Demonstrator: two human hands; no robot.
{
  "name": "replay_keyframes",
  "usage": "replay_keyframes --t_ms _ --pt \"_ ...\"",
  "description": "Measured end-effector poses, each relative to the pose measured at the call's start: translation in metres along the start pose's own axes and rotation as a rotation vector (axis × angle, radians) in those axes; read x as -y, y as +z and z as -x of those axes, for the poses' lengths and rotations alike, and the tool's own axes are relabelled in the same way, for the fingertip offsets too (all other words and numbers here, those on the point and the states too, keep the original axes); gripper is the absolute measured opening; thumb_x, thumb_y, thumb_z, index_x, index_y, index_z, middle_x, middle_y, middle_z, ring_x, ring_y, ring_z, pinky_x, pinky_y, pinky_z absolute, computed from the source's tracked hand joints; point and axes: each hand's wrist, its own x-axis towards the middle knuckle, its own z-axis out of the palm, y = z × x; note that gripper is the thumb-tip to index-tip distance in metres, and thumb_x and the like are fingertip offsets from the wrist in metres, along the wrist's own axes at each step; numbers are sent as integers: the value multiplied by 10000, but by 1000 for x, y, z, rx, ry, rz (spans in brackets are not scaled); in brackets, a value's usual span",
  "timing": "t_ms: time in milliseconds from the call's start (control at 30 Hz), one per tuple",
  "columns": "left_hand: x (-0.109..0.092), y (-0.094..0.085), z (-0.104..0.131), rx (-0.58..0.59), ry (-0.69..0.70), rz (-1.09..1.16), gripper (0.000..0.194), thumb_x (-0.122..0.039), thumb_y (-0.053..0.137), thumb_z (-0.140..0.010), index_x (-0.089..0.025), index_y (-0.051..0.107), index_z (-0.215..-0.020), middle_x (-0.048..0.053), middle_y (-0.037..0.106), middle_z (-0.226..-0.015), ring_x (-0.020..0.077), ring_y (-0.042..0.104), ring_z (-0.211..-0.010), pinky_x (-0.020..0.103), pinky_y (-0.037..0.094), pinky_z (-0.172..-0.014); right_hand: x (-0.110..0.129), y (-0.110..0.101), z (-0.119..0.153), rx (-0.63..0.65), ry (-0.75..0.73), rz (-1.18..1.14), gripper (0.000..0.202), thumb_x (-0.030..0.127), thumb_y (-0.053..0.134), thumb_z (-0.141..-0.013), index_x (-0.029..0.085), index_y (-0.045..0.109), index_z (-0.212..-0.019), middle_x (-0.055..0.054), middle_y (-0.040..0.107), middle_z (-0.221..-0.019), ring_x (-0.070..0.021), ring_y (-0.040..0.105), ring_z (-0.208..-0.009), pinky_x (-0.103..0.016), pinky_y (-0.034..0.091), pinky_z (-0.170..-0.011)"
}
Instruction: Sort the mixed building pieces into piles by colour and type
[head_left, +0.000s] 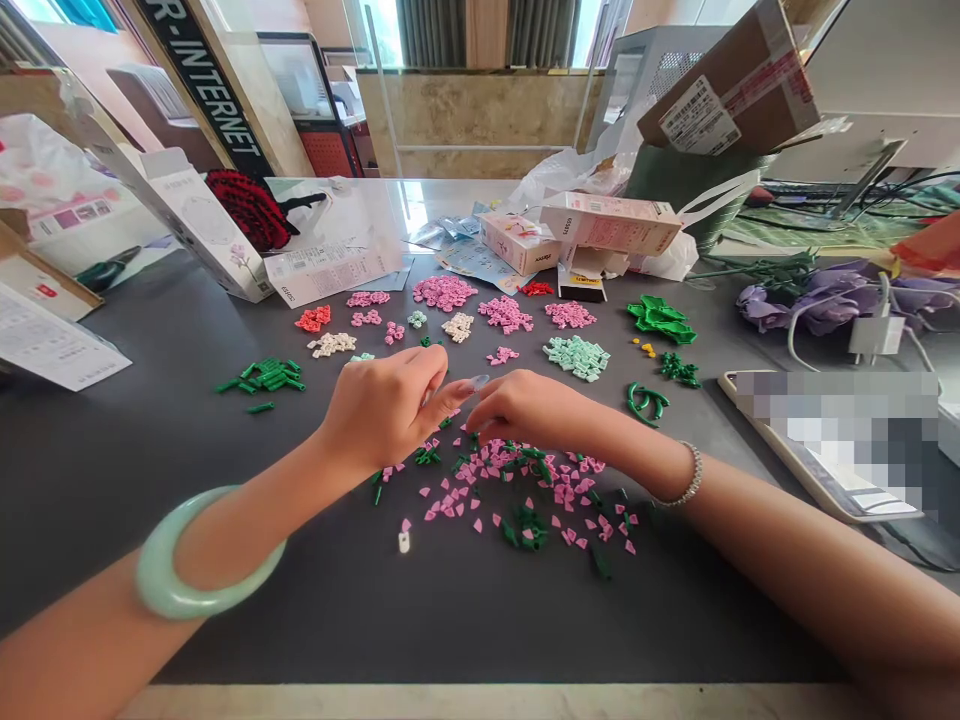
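Observation:
My left hand (394, 405) is over the middle of the dark table (300, 600), fingers curled, thumb pointing right; what it may hold is hidden. Close to its thumb tip, my right hand (521, 410) hovers above a mixed heap of small pink pieces (495, 460) and green pieces (531, 528), its fingers bent down and their tips partly hidden. Behind the hands lie sorted piles: pink (444, 292), mint (576, 357), cream (331, 344) and red (313, 319). Green sticks (270, 375) lie to the left. A white piece (404, 542) rests in front of the heap.
Opened white boxes (214, 235) stand at the back left. Pink boxes (611, 222) and plastic bags are at the back, near a cardboard box (731, 85). On the right are green leaf pieces (661, 318), purple flowers (817, 295), a white charger (877, 335) and a tablet-like device (840, 440).

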Motion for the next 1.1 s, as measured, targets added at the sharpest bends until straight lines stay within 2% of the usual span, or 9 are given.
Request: replay_keyframes --t_ms 100,233,433,533,600,733,833,967,1100 --pt "5 4 2 30 -53 30 536 -616 214 -933 -197 383 -644 -28 441 -527 108 375 -440 231 244 -450 4 -1 1 59 -22 115 180 103 595 -823 186 735 -900 -9 566 -728 -87 413 -582 -263 290 -557" --pt "10 2 2 52 -114 49 509 -595 247 -927 -199 385 -638 -27 433 -521 114 378 -454 237 261 -470 9 -1 4 70 -43 180 166 121 547 -849 169 699 -895 -5 554 -720 -89 374 -578 -262 256 -535" --pt "15 -9 -4 25 -170 39 467 -566 285 -906 -203 392 -631 -19 418 -503 131 400 -478 256 275 -497 8 0 2 60 -18 58 89 144 561 -834 130 647 -852 -13 572 -723 -99 413 -625 -268 305 -576" --pt "17 -11 -5 11 -184 39 450 -543 291 -900 -206 376 -615 -18 402 -499 133 385 -475 265 278 -505 4 -2 2 -31 -3 -229 31 162 599 -794 145 623 -786 28 528 -630 -77 414 -568 -255 333 -569" --pt "19 -11 -5 9 -184 47 441 -529 296 -898 -208 348 -600 -23 375 -493 130 366 -466 267 275 -503 3 -4 2 -128 27 -534 58 209 626 -775 155 605 -770 46 498 -595 -60 384 -516 -241 317 -515" --pt "20 -8 -5 17 -181 58 440 -526 305 -903 -211 321 -596 -28 351 -486 131 362 -459 267 265 -497 2 -7 2 -377 82 -1269 175 285 588 -802 188 491 -693 97 324 -511 -35 215 -419 -202 189 -386" --pt "21 -7 -5 27 -168 72 435 -513 315 -909 -213 320 -595 -31 348 -480 129 364 -448 266 264 -492 2 -10 1 -551 154 -1632 227 233 568 -801 198 396 -659 81 341 -565 -27 164 -435 -159 140 -352" --pt "21 -6 -5 32 -157 84 427 -497 323 -911 -213 327 -593 -32 355 -475 127 364 -439 264 265 -484 1 -14 2 -547 243 -1937 84 185 453 -796 180 437 -714 61 369 -586 -37 143 -444 -111 155 -325" --pt "22 -5 -5 24 -160 67 429 -500 329 -908 -211 333 -591 -33 353 -474 126 356 -440 265 263 -489 -2 -13 4 -510 194 -2019 22 179 435 -713 170 455 -710 51 376 -587 -46 142 -457 -102 169 -316"
